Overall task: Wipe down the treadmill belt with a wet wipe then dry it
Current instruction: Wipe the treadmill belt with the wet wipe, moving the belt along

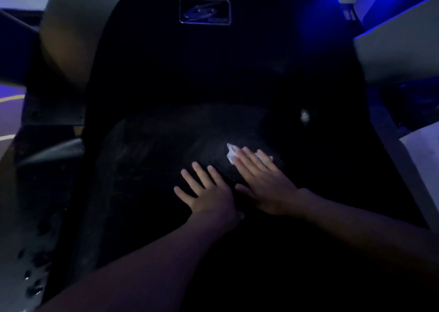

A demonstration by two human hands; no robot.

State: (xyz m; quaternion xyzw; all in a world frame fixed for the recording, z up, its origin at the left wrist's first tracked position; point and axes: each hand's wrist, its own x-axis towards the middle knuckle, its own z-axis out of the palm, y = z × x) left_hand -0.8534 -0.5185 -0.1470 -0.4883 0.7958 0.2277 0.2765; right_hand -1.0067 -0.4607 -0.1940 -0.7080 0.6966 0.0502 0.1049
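The left rail edges the dark belt, and there is bare belt open between it and my hands. My left hand lies flat mid-belt with its fingers spread. Just to its right, my right hand presses the white wipe under straight fingers. More belt runs on to the right rail.

You can read no words or numbers here. The only sign is a small framed badge with a swirl emblem, on the black front cover of the treadmill. Its lettering is too blurred.
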